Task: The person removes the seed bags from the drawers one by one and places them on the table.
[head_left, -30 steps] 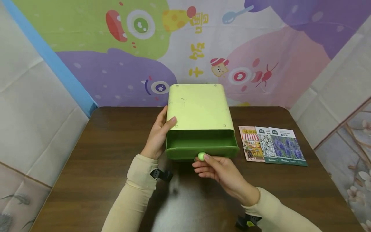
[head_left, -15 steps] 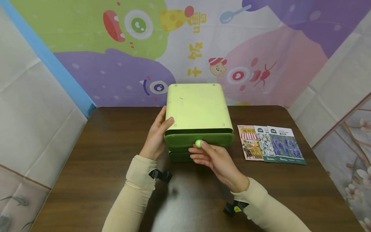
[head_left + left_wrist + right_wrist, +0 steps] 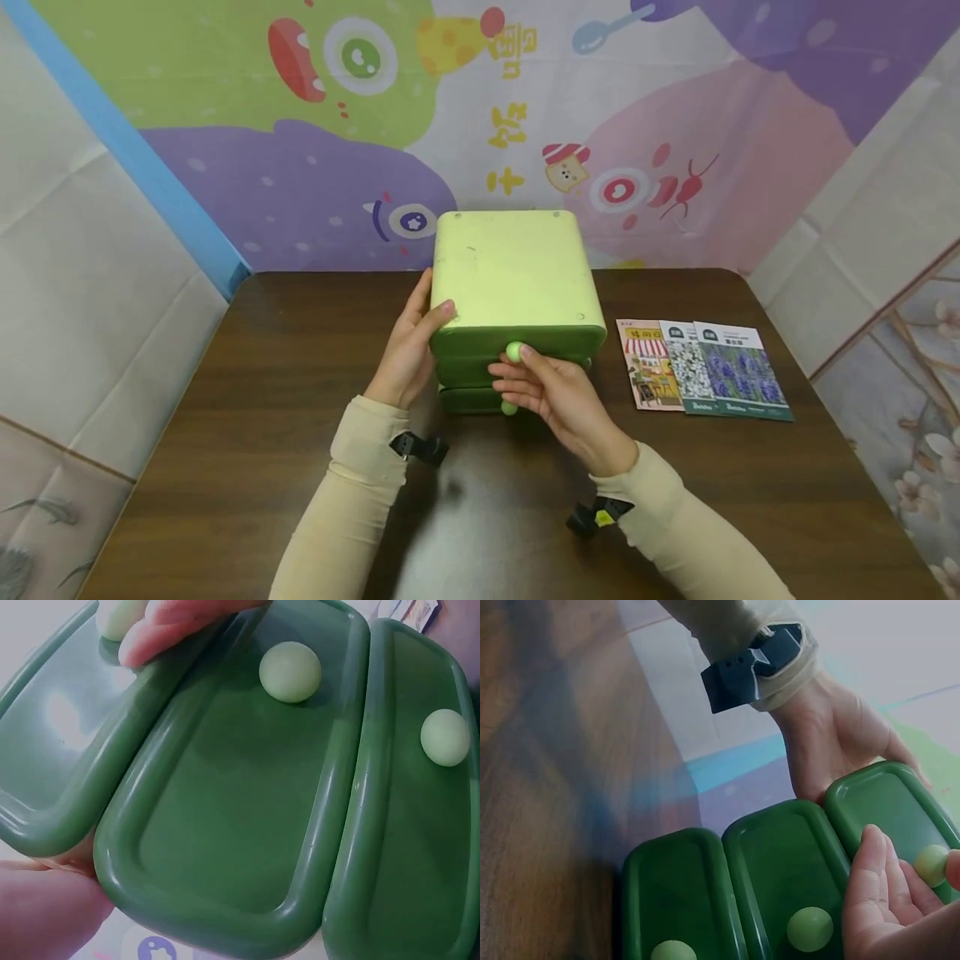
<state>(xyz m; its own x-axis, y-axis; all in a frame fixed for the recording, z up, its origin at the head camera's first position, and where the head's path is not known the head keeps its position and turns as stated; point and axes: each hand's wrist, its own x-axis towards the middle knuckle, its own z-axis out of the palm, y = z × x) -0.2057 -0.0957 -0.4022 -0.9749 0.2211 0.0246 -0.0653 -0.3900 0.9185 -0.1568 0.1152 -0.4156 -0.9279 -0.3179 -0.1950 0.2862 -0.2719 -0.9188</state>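
Note:
A small drawer cabinet (image 3: 517, 271) with a pale yellow-green top and dark green drawers stands at the table's back. My left hand (image 3: 405, 350) rests against its left side, fingers stretched along the wall and thumb over the top edge. At the front, my right hand (image 3: 566, 408) pinches the round light-green knob (image 3: 514, 352) of the top drawer (image 3: 472, 342) between thumb and forefinger, the other fingers loosely extended. That drawer's front meets the cabinet's edge. Below are the middle drawer (image 3: 225, 802) and bottom drawer (image 3: 409, 825), each with its own knob.
To the right of the cabinet, several overlapping printed packets (image 3: 742, 367) lie on the brown wooden table (image 3: 285, 400), with flower and shopfront pictures. A cartoon-patterned cloth (image 3: 300, 183) hangs directly behind the table. Pale patterned walls (image 3: 892, 350) flank both sides.
The top drawer has gone from pulled out to pushed in, the right hand moving away from me with its knob. The left hand has stayed on the cabinet's side.

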